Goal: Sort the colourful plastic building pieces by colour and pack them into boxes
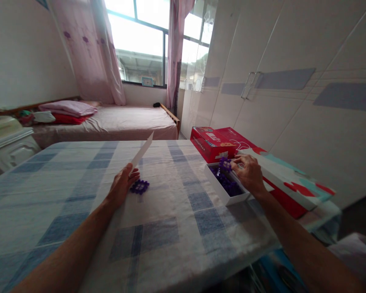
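My left hand (pixel 122 185) pinches the lower end of a white paper strip (pixel 143 151) that sticks up and away over the table. Just right of that hand, a small purple lattice piece (pixel 139 186) lies on the checked tablecloth (pixel 79 191). My right hand (pixel 248 171) reaches over the far end of a white open box (pixel 219 191) filled with several purple pieces (pixel 228 185). Its fingers are closed on one purple piece (pixel 225 163) at the box's back edge.
A red carton (pixel 212 143) and a long red-and-white box (pixel 289 183) lie along the table's right side, by white wardrobe doors (pixel 293 81). A bed (pixel 116 122) with folded bedding stands under the window beyond the table. A white appliance (pixel 6 138) sits at the left.
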Demonstrator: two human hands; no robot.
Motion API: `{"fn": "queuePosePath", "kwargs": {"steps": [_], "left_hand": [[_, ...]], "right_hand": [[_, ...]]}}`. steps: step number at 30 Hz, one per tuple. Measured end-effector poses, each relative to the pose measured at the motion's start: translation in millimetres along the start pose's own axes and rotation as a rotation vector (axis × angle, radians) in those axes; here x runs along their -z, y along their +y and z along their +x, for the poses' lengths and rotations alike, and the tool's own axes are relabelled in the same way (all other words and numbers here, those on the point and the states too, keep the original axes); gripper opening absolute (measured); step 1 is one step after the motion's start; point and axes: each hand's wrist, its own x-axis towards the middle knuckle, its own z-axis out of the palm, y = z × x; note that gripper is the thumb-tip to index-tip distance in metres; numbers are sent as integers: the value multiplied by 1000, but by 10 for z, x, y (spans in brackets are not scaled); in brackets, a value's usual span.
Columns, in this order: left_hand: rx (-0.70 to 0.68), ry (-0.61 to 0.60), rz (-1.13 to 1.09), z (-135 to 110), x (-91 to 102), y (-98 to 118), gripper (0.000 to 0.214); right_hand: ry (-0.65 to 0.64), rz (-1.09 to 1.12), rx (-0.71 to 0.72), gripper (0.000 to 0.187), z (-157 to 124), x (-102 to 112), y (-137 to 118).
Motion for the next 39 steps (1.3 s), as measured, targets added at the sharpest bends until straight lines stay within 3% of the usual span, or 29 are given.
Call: {"fn": "queuePosePath", "kwargs": {"steps": [5, 13, 17, 24, 28, 35, 39], "left_hand": [[-6, 5, 7, -27, -12, 16, 45], [-7, 3, 15, -8, 0, -3, 46], [-3, 1, 19, -1, 8, -12, 47], [-5, 3, 5, -14, -6, 5, 48], [-10, -9, 3, -15, -7, 7, 50], [-36, -8, 2, -8, 5, -24, 52], [-39, 3, 15, -11, -16, -16, 52]], "right_hand": [[-51, -137, 113, 13, -102, -52, -49], [-163, -70, 173, 19, -223, -161, -249], [-214, -90, 86, 14, -193, -281, -257], [-160, -42, -96, 17, -141, -330, -114], [-142, -130, 0, 17, -141, -292, -120], [-302, -263, 166, 21, -110, -218, -221], [-292, -288, 148, 22, -116, -213, -173]]}}
